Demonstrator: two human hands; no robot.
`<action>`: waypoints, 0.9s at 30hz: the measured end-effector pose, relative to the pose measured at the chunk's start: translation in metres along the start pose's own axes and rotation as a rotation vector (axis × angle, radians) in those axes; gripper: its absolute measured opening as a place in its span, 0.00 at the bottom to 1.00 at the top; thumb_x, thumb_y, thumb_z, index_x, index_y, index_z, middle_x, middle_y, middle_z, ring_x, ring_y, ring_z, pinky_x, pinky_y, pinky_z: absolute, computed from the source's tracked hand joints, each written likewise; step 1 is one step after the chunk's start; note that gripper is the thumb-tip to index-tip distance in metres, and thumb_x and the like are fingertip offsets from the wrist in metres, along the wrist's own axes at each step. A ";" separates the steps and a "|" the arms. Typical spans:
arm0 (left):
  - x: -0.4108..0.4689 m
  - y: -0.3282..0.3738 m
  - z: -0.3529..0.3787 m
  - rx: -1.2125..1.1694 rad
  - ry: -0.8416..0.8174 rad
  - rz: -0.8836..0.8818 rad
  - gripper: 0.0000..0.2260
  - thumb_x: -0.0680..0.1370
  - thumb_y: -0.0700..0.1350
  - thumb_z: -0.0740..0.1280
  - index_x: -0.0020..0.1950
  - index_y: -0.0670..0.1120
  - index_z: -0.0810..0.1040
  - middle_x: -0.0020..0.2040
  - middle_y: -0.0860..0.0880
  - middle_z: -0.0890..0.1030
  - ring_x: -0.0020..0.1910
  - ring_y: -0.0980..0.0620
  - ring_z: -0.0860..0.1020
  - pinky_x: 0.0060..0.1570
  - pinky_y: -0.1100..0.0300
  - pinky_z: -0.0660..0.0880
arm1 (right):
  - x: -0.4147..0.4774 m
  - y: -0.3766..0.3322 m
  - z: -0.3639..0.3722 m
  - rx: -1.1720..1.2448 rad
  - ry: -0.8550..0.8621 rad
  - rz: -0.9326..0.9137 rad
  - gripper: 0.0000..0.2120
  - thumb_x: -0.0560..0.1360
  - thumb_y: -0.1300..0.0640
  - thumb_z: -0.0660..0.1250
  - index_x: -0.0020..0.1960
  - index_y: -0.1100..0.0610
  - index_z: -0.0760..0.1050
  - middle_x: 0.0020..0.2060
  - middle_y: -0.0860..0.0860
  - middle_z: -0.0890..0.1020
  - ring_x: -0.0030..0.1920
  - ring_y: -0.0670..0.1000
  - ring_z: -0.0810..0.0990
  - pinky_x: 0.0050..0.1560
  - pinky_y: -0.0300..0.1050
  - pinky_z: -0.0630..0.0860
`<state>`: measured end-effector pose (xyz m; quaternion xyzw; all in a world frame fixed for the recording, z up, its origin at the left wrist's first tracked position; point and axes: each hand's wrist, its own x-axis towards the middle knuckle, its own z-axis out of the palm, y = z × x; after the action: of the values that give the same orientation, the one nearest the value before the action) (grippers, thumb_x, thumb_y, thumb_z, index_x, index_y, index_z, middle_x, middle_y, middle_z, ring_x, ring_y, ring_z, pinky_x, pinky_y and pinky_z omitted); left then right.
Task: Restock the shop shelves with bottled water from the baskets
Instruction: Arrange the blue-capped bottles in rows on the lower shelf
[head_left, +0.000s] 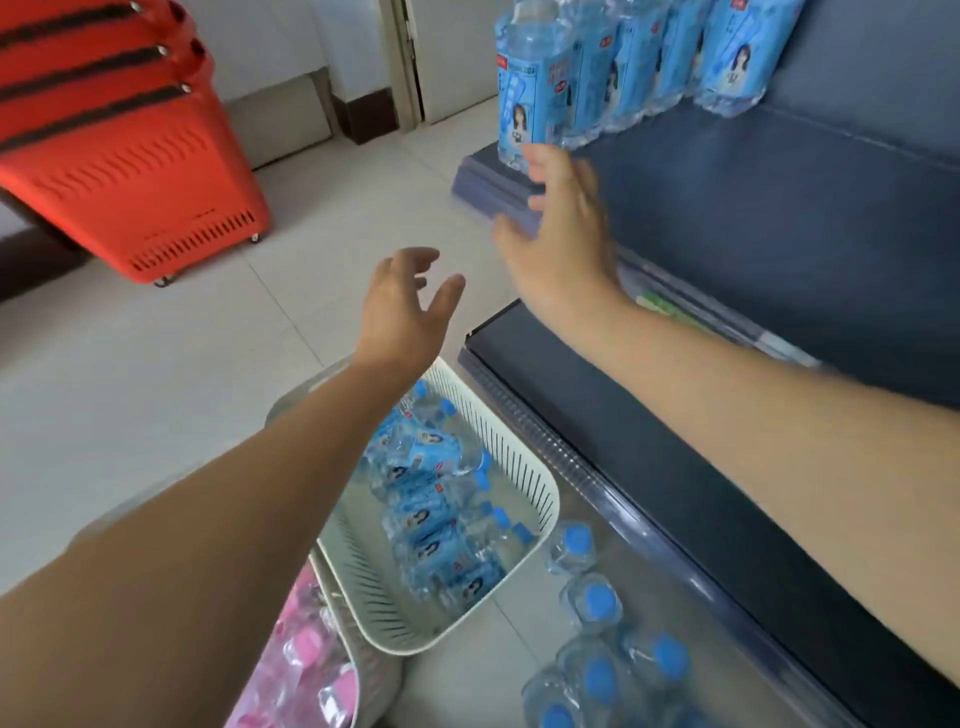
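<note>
Shelves right, tiled floor left.
Upper shelf (779, 208): row of blue-label bottles (524, 93), top of frame. Floor (156, 389): white basket (540, 478) btm centre, blue-cap bottles (592, 605) btm right, red basket stack (130, 182) upper left.

Far shelf bottles (524, 88): 5. Near-right blue-capped bottles (597, 603): at least 5. Pale baskets (540, 467): 2. Red basket stack (130, 156): 1.

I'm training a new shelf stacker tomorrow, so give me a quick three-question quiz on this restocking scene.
1. True or false: the right hand grips a bottle.
2. What colour are the caps of the bottles lying in the white slatted basket? A pink, B blue, C green.
3. Fill in: the stacked shopping baskets at the far left are ___.
Key: 1 false, it is open and empty, like the left hand; 2 B; 3 red.
</note>
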<state>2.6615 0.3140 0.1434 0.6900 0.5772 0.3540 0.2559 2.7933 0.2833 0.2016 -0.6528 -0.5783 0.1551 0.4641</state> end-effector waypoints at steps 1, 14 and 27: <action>-0.012 -0.014 -0.002 0.025 -0.025 -0.037 0.17 0.77 0.49 0.66 0.64 0.44 0.72 0.62 0.46 0.74 0.57 0.51 0.76 0.58 0.57 0.73 | -0.017 0.004 0.012 0.005 -0.056 0.000 0.23 0.75 0.61 0.64 0.69 0.57 0.65 0.65 0.55 0.68 0.62 0.54 0.72 0.61 0.47 0.70; -0.098 -0.170 0.022 0.316 -0.542 -0.352 0.22 0.75 0.50 0.69 0.66 0.45 0.70 0.63 0.47 0.75 0.61 0.51 0.74 0.63 0.57 0.70 | -0.120 0.115 0.137 -0.246 -0.741 0.284 0.26 0.75 0.60 0.66 0.71 0.58 0.61 0.65 0.57 0.69 0.61 0.56 0.73 0.58 0.50 0.72; -0.107 -0.230 0.072 0.531 -0.835 -0.364 0.35 0.74 0.51 0.69 0.76 0.46 0.55 0.72 0.44 0.65 0.69 0.44 0.66 0.69 0.51 0.64 | -0.146 0.185 0.194 -0.533 -1.085 0.676 0.08 0.75 0.67 0.63 0.54 0.63 0.69 0.33 0.51 0.64 0.31 0.46 0.66 0.28 0.38 0.62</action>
<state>2.5675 0.2604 -0.0968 0.7020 0.6064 -0.1595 0.3378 2.7216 0.2534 -0.0935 -0.7192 -0.5118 0.4483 -0.1409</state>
